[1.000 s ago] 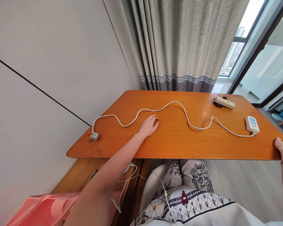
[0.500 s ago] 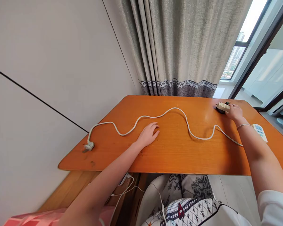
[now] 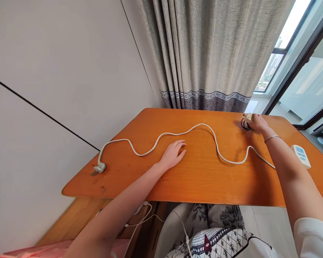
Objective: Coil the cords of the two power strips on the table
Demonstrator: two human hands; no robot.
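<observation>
My left hand (image 3: 173, 154) lies on the table with its fingers loosely stretched and nothing in them, just below the white cord (image 3: 190, 130). That cord runs in waves across the tabletop from a plug (image 3: 99, 167) at the left end. On the right it passes behind my right forearm, beside a white power strip (image 3: 300, 156) with blue socket faces. Near the far right edge, my right hand (image 3: 259, 124) is closed on a small beige block (image 3: 248, 118), with black cord loops (image 3: 244, 125) at its left. My fingers partly hide the block, so its exact kind is unclear.
The orange wooden table (image 3: 204, 182) stands against a pale wall panel (image 3: 56, 71). A grey curtain (image 3: 210, 53) hangs behind it, with a window at the right. Thin white cables (image 3: 144, 218) hang below the table's front edge, near my lap.
My right hand has moved a little to the left with the beige block, which is now turned and partly covered by the fingers. My left hand stays in place; the view has shifted slightly.
</observation>
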